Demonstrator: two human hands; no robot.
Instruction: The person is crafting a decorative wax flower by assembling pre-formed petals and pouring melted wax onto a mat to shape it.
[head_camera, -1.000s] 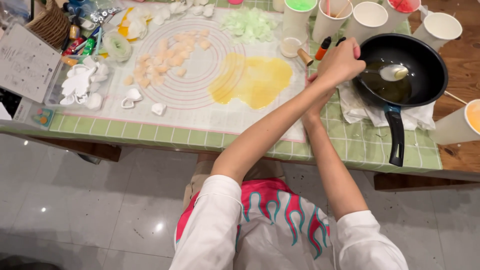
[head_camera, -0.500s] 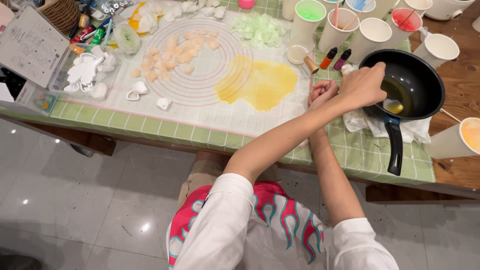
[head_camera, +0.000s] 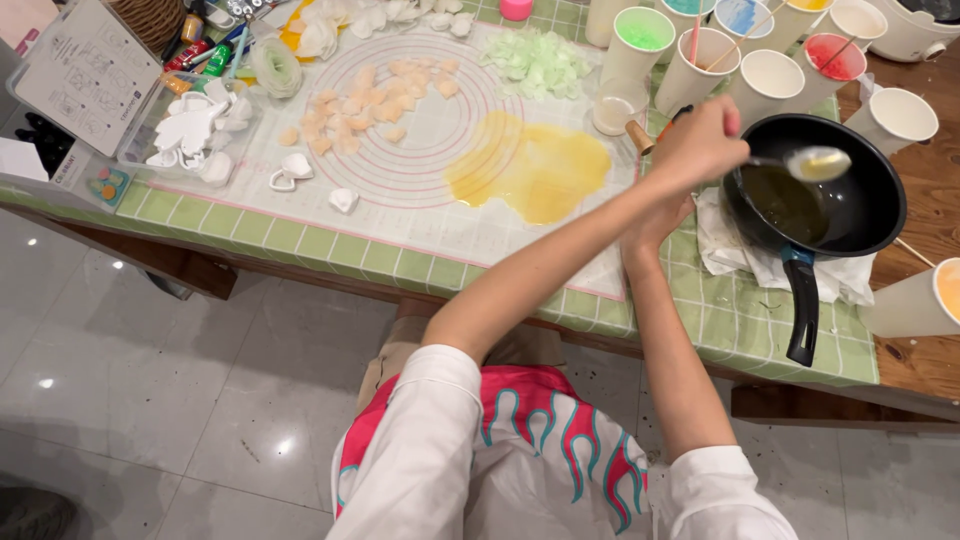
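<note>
My left hand (head_camera: 698, 142) reaches across my body and grips the thin handle of a metal spoon (head_camera: 816, 163). The spoon's bowl holds pale yellow liquid and hangs just above a black frying pan (head_camera: 868, 215). A pool of yellow-green liquid (head_camera: 785, 203) lies in the pan's left side. My right hand (head_camera: 662, 218) rests on the green checked table next to the pan, mostly hidden under my left wrist, so its fingers cannot be read. The pan sits on crumpled white paper towel (head_camera: 735, 255), its handle (head_camera: 800, 315) pointing toward me.
A white silicone mat (head_camera: 430, 150) carries a flat yellow sheet (head_camera: 535, 170), orange petal pieces (head_camera: 370, 100), green pieces (head_camera: 535, 60) and white shapes (head_camera: 205, 135). Paper cups of coloured liquid (head_camera: 640, 45) line the back; an orange-filled cup (head_camera: 925, 300) stands right of the pan.
My left hand has shifted right toward the pan and the spoon has come up out of the liquid with a yellow spoonful. My right hand has slipped under my left wrist.
</note>
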